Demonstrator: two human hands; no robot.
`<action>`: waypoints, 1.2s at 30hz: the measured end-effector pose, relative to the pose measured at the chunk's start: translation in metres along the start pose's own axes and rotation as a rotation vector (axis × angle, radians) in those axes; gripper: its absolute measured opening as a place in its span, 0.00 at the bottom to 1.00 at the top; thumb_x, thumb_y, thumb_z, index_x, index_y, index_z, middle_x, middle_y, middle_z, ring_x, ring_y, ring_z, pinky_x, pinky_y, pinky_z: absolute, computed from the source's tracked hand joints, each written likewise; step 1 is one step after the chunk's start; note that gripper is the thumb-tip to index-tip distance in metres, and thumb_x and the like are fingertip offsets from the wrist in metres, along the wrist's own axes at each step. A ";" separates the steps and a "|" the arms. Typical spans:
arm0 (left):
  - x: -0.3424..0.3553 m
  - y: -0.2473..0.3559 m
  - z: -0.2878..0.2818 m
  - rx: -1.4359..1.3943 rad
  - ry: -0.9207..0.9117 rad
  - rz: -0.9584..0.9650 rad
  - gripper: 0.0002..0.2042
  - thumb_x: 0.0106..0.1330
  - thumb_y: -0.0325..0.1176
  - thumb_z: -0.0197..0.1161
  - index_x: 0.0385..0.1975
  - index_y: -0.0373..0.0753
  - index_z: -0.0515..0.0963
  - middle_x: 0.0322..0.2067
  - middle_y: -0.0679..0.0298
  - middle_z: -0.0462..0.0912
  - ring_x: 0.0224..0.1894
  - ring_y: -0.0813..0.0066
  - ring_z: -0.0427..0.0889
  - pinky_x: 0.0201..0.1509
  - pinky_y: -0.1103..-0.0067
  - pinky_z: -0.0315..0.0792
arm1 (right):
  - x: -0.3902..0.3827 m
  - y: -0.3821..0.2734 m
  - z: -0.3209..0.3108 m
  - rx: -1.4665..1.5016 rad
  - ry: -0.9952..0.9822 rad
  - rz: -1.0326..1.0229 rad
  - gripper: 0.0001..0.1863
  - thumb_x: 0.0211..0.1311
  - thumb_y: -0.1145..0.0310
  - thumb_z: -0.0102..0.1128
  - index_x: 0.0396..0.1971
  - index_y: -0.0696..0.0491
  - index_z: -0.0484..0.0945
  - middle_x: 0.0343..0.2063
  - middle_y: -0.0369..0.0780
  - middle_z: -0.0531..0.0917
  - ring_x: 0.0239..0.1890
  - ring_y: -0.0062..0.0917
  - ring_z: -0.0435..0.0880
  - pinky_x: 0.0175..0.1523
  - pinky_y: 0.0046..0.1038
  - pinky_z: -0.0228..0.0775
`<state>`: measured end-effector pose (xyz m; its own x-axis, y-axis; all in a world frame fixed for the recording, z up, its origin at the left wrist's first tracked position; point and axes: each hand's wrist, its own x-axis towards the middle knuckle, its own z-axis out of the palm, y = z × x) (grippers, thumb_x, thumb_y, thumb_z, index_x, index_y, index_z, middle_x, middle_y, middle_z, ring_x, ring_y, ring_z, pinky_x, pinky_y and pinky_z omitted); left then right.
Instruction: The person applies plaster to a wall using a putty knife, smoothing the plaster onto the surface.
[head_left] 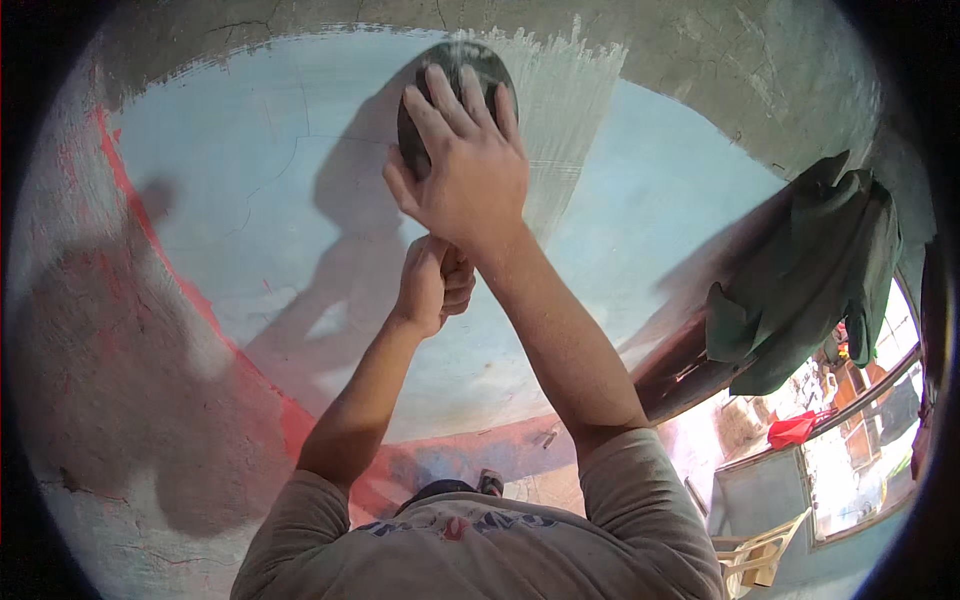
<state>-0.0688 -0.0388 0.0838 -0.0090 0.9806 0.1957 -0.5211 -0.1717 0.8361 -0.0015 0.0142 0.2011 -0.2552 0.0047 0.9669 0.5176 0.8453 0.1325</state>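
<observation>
A curved-looking wall [150, 400] fills most of the scene, rough and grey along its far edge and down its left side. A broad light blue painted area [230, 140] covers its middle, edged on the left and near sides by a red band [190, 285]. The person's pale shirt [480, 560], printed across the chest, takes up the near part, with both bare forearms rising from its sleeves toward the wall.

On the right, a dark green cloth [805, 270] hangs in folds over a dark pole [690, 375], with a bright window [870, 420] beyond. A streaked greyish patch [570, 110] lies across the blue just right of a dark oval disc [497, 70], which stands against the wall at its far middle.

The right hand [465, 170] lies flat over this disc, fingers spread. Just nearer and slightly left, the left hand [435, 285] is curled into a fist; whether it grips anything cannot be told.

A cream plastic chair [765, 555] stands at the near right, a red cloth [792, 430] hangs by the window, and a sandalled foot [490, 483] shows past the shirt.
</observation>
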 end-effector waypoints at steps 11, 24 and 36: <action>-0.003 0.019 0.009 0.026 0.042 -0.015 0.25 0.78 0.57 0.48 0.22 0.46 0.62 0.12 0.75 0.55 0.09 0.84 0.48 0.13 0.80 0.41 | 0.011 0.003 0.000 0.010 -0.001 -0.014 0.33 0.51 0.56 0.69 0.58 0.54 0.79 0.62 0.48 0.79 0.67 0.48 0.73 0.74 0.54 0.58; 0.005 0.011 -0.005 0.066 0.046 0.025 0.26 0.78 0.57 0.46 0.22 0.45 0.65 0.12 0.75 0.55 0.09 0.84 0.49 0.12 0.81 0.42 | 0.003 0.006 0.006 0.055 0.052 -0.002 0.30 0.54 0.56 0.66 0.57 0.51 0.82 0.63 0.46 0.80 0.66 0.49 0.75 0.73 0.54 0.60; -0.003 -0.031 -0.030 0.083 0.066 -0.013 0.25 0.78 0.56 0.46 0.21 0.46 0.68 0.12 0.77 0.58 0.09 0.84 0.51 0.13 0.80 0.44 | -0.037 -0.005 0.011 -0.001 0.004 0.014 0.31 0.53 0.57 0.68 0.59 0.52 0.81 0.65 0.46 0.78 0.67 0.48 0.75 0.74 0.54 0.58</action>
<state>-0.0786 -0.0333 0.0421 -0.0602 0.9864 0.1526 -0.4487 -0.1634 0.8786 -0.0036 0.0153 0.1624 -0.2445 0.0144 0.9695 0.5216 0.8448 0.1190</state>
